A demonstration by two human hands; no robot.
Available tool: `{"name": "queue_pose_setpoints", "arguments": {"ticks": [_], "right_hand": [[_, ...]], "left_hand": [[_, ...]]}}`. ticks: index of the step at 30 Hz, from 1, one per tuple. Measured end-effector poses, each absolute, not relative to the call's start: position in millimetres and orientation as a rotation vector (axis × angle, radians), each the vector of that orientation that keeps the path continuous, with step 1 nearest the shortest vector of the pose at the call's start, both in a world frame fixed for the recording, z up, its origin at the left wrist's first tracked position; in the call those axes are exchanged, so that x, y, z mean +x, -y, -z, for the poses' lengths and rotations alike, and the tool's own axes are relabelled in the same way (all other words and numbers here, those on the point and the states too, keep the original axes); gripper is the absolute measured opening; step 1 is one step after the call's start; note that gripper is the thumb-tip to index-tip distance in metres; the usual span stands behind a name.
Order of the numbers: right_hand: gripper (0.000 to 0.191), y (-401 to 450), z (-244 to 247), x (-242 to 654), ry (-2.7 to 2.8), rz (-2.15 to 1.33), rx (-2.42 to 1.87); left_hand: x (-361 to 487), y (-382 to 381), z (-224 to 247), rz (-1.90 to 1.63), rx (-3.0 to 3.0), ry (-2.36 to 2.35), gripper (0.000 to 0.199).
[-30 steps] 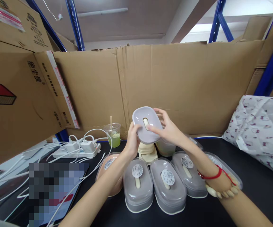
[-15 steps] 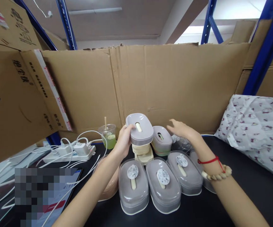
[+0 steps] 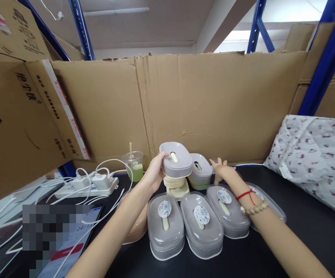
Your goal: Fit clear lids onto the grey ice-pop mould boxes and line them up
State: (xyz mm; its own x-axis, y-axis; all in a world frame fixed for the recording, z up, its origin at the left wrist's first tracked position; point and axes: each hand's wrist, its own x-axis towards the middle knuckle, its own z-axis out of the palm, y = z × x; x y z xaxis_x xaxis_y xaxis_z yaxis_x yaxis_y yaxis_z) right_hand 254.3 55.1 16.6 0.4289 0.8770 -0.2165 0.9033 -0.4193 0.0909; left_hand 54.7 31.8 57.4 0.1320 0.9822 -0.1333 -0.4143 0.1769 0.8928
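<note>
So the left hand (image 3: 155, 170) reaches forward, thumb on the lid edge, clamped on the left side of the grey box (image 3: 175, 164) (fingers underneath are mostly hidden). The right hand (image 3: 221, 168) is off by itself, fingers spread, just right of the second grey box (image 3: 200, 173). A second ago both hands were on that first box and its lid was tipped toward the camera; now it's lower, flatter and held by one hand. It's up off the worktop (image 3: 309, 216), over the cream stack (image 3: 178, 189), lid up. Its handle slot points away, far end leaning left, and the long axis seems to match.
</note>
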Motion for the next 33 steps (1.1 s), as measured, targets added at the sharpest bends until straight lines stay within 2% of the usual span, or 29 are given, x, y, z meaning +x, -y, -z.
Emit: {"name": "queue_pose_setpoints", "arguments": {"ticks": [6,13,18,22,25,28,30,33], "right_hand": [[0.118,-57.8,-12.0,261.7,-1.644,0.129,2.443],[0.082,-38.6,-41.0,263.0,-1.796,0.121,2.414],[0.066,-22.8,-70.0,277.5,-1.931,0.074,2.403],[0.069,-6.5,-87.5,282.1,-2.085,-0.127,2.522],[0.069,2.5,-91.0,269.9,-2.465,-0.236,2.592],[0.063,4.0,-85.1,247.1,-2.908,0.054,2.347],[0.062,2.7,-78.9,230.5,-3.003,0.225,2.184],[0.062,2.1,-72.2,210.0,-2.977,0.229,2.181]], "left_hand": [[55.2,-31.1,-58.2,-1.201,0.802,-0.880,0.009],[55.3,-31.2,-57.7,-1.187,0.816,-0.863,0.010],[54.1,-34.6,-53.7,-1.169,0.811,-0.882,0.007],[55.4,-32.5,-52.4,-1.143,0.806,-0.856,0.012],[58.9,-28.8,-52.5,-1.122,0.807,-0.806,0.020],[63.2,-25.4,-52.7,-1.119,0.812,-0.724,0.027],[65.1,-23.7,-52.6,-1.122,0.819,-0.664,0.029],[65.3,-22.8,-51.2,-1.170,0.845,-0.636,0.029]]}}
